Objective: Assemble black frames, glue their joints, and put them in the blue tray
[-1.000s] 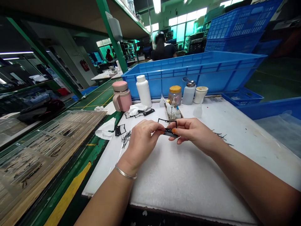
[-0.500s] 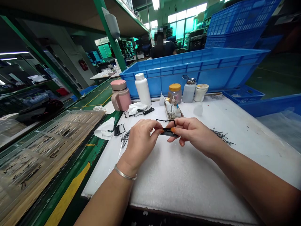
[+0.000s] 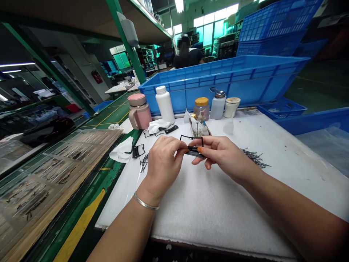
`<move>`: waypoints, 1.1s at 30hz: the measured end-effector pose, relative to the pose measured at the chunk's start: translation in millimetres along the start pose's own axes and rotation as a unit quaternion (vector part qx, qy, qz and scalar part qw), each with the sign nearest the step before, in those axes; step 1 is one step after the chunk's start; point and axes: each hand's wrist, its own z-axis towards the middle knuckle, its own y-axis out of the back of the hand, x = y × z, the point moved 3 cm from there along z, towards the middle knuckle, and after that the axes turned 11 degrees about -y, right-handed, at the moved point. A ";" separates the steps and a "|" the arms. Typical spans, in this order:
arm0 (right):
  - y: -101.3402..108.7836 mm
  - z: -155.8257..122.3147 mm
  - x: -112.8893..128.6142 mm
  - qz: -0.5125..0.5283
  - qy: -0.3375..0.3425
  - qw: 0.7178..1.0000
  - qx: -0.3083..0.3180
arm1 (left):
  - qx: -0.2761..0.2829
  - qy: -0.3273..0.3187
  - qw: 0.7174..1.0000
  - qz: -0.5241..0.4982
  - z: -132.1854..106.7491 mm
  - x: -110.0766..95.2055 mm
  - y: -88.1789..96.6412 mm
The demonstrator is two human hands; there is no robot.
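Between my two hands is a small black plastic frame part (image 3: 195, 153), held above the white work surface (image 3: 201, 203). Its thin open frame stands up on the far side, and a solid dark strip lies nearer to me. My left hand (image 3: 166, 156) pinches the left end with thumb and forefinger. At the right end, my right hand (image 3: 218, 153) grips it with the thumb on top and fingers beneath. Fingertips cover both ends of the part. Thin black strips lie in one pile (image 3: 255, 158) beyond my right wrist and another pile (image 3: 144, 162) left of my left hand.
Similar black frames (image 3: 138, 150) lie at the left by white cloths (image 3: 121, 150). Behind stand a pink mug (image 3: 140, 114), a white bottle (image 3: 165, 105), a yellow-lidded jar (image 3: 201, 107), a pump bottle (image 3: 218, 107) and a large blue crate (image 3: 245, 83). A compartment tray (image 3: 54, 171) is far left.
The black frame part has tilted slightly, so its thin open frame shows more upright. Both hands keep their grip and have barely shifted.
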 end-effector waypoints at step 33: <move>-0.1 -3.4 2.2 0.005 0.051 0.996 -0.072 | -0.044 0.234 0.895 -0.377 -0.6 18.6 -10.8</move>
